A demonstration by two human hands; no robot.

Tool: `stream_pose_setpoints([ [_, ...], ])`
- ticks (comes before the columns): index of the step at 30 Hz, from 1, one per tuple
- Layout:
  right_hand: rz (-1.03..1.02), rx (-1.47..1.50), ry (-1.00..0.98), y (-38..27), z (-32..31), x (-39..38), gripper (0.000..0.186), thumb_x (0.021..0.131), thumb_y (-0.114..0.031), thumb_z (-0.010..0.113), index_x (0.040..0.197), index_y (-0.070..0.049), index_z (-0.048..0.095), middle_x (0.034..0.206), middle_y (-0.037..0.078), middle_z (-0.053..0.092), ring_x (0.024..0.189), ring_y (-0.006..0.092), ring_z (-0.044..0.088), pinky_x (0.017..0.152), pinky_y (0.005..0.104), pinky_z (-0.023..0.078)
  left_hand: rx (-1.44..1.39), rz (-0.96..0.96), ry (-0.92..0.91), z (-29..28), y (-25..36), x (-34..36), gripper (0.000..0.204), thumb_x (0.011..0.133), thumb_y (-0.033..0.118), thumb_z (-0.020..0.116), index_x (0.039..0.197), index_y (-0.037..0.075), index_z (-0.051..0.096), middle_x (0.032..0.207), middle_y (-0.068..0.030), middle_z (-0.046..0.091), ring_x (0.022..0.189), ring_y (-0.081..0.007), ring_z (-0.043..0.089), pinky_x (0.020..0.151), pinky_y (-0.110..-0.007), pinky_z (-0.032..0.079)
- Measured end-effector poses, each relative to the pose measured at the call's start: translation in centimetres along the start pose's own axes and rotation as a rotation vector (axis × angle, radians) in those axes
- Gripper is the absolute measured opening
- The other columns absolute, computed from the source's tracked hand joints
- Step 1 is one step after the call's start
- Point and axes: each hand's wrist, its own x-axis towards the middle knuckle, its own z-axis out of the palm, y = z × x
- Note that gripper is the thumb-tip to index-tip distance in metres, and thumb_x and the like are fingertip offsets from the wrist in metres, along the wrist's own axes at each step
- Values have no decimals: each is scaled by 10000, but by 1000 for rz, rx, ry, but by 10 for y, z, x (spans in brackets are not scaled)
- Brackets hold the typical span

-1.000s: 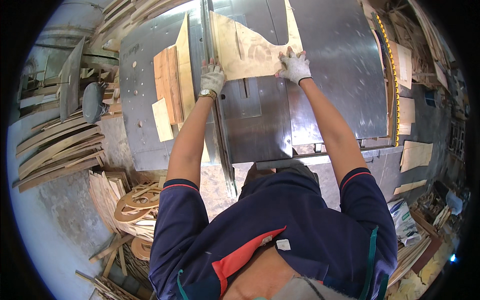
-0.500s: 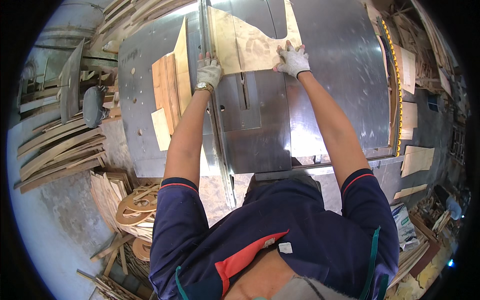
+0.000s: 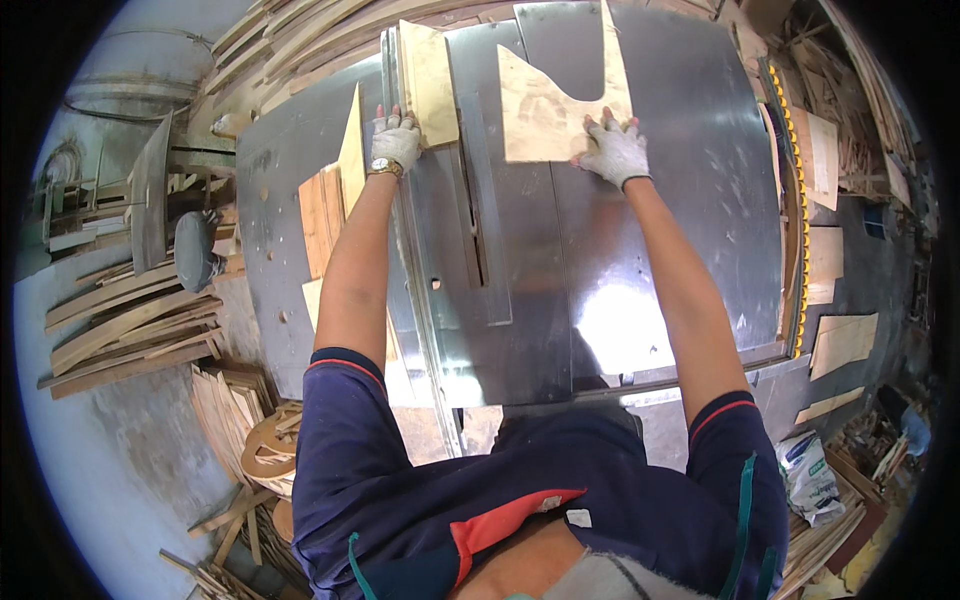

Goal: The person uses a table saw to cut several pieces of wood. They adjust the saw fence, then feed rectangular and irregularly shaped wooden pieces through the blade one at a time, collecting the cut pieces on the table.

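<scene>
My left hand [image 3: 396,140], in a pale glove with bare fingertips, lies with its fingers stretched forward over the metal fence [image 3: 402,225], beside a narrow light plywood piece [image 3: 428,85]. My right hand [image 3: 614,148], gloved the same way, spreads its fingers on the near right edge of a larger plywood piece [image 3: 540,118] with a curved cutout and a long point at its far right. A gap of bare metal separates the two pieces. Between them, a dark slot [image 3: 472,215] runs along the saw table [image 3: 680,190]. Whether a blade stands in it I cannot tell.
Left of the fence lie stacked wooden pieces [image 3: 322,220] and a pointed offcut [image 3: 352,155]. A yellow toothed strip [image 3: 797,210] lines the right edge. Long boards [image 3: 320,45] are piled beyond the table. Curved wood strips [image 3: 130,320] sit on the left, a white bag [image 3: 808,478] at lower right.
The larger plywood piece has slid right under my right hand, away from the narrow piece, which stays by the fence. Earlier they lay edge to edge. The view has shifted slightly.
</scene>
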Motion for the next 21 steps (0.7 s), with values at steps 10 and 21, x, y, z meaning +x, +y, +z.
stream_pose_setpoints([
  [10,-21,-37,54,45,-27,22,864,829,-681,657,1481,-133,509,1531,146,472,1444,392,383,1167,621,281,-287,-205,-258,-65,-54,120,578,856,631,589,1140,147,732,1303,-141,677,1402,-345,472,1178,-676,166],
  [21,-25,101,277,60,29,19,788,881,-637,618,1504,-173,488,1637,83,354,1552,373,175,1222,632,78,-502,-515,-122,-61,-39,145,685,868,613,553,1195,35,722,1185,-257,701,1155,-411,662,1084,-553,397],
])
